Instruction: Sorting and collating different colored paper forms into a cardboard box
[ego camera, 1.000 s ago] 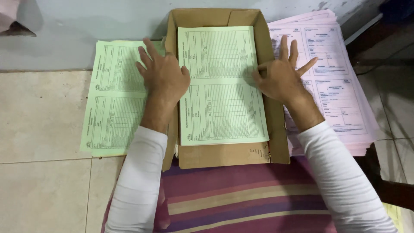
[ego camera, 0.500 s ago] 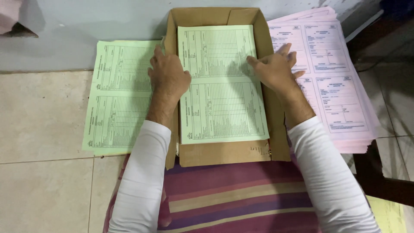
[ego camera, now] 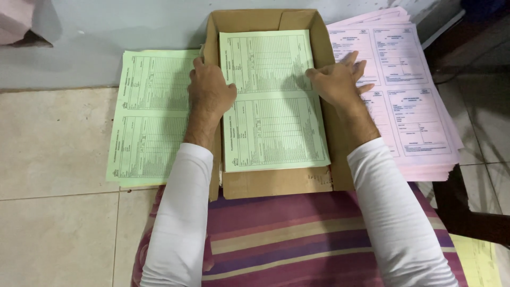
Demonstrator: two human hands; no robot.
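Both hands have drawn inward since a moment ago, from lying spread flat to gripping the edges of the green forms [ego camera: 273,101] in the box [ego camera: 276,183]. On the floor at the far left lies a green stack [ego camera: 151,117], flat on the tiles. The left hand [ego camera: 211,90] is curled over the forms' left edge against the box wall, wrist straight. The right hand [ego camera: 336,79] presses the right edge, fingers fanned toward the pink stack [ego camera: 409,101] beside the box. The hands stand apart, each clamped on the forms.
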